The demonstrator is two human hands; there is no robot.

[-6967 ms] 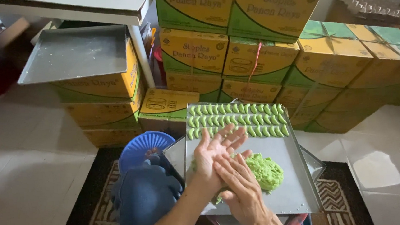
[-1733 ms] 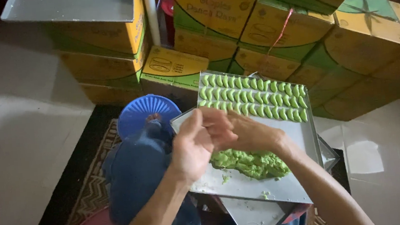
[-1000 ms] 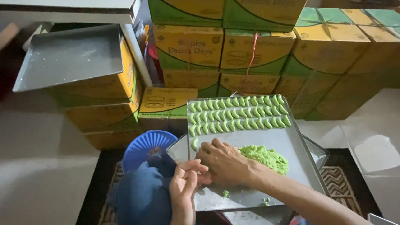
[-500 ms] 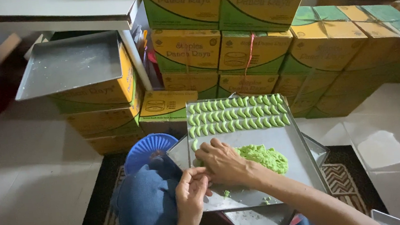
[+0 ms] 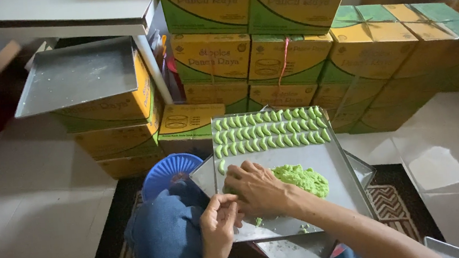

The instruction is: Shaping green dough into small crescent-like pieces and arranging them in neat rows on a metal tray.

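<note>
Both hands work at the near left edge of a metal tray point(image 5: 337, 186) of green dough.

The right hand point(image 5: 257, 188) lies palm down on the tray, fingers curled over the left end of the dough lump point(image 5: 301, 178); what they pinch I cannot tell. The left hand point(image 5: 219, 221) sits just beside it at the tray's edge, fingertips drawn narrow together. Rows of shaped pieces point(image 5: 269, 131) fill the far end, one lone piece point(image 5: 221, 167) nearer. Yellow boxes point(image 5: 218, 59) stand behind.

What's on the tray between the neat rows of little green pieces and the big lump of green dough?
In the head view, mostly bare metal of the tray separates the rows of green pieces from the dough lump; one lone green piece lies at the left edge.
</note>
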